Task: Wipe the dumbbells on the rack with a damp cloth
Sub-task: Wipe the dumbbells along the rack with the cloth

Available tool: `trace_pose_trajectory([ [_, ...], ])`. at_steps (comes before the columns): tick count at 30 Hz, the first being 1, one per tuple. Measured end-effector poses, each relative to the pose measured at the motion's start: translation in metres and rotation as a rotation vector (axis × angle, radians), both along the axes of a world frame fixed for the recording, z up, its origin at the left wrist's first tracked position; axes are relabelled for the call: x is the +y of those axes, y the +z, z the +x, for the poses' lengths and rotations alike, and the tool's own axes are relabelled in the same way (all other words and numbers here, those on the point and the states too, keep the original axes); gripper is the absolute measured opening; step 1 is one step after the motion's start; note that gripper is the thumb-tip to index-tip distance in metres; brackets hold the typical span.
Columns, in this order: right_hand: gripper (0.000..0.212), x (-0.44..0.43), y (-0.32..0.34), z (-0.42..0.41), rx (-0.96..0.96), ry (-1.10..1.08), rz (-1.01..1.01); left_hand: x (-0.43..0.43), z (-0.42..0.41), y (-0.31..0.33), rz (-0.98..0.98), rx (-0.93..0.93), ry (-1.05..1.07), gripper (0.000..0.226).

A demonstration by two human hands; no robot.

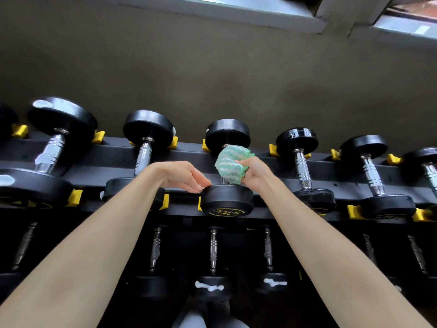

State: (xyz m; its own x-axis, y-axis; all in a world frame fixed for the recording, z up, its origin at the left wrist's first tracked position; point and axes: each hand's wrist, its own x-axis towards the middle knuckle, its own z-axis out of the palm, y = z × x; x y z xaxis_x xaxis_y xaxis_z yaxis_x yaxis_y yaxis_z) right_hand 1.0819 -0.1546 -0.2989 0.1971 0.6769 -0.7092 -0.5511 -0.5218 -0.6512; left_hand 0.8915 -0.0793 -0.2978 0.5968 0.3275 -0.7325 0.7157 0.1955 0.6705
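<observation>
A black dumbbell (227, 201) with a chrome handle lies on the top tier of the rack (179, 159), straight ahead. My right hand (254, 174) grips a folded green-and-white cloth (230, 163) wrapped around that dumbbell's handle, hiding most of it. My left hand (183, 175) holds the upper left edge of the near weight head with curled fingertips. The far head (227, 136) of the same dumbbell shows above the cloth.
More black dumbbells sit in yellow cradles (75, 197) along the top tier to both sides, such as one at left (144, 147) and one at right (301, 166). A lower tier holds further dumbbells (212, 249). A grey wall (212, 67) rises behind the rack.
</observation>
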Motion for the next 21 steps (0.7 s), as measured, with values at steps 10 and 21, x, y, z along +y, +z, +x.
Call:
trace_pose_trajectory([
  [10, 0.028, -0.010, 0.005, 0.004, 0.307, -0.179, 0.222, -0.006, 0.011, 0.002, 0.024, -0.075, 0.231, 0.042],
  [21, 0.027, -0.028, 0.003, 0.021, 0.353, -0.234, 0.328, -0.017, 0.054, 0.004, -0.108, -0.318, 0.238, 0.018],
])
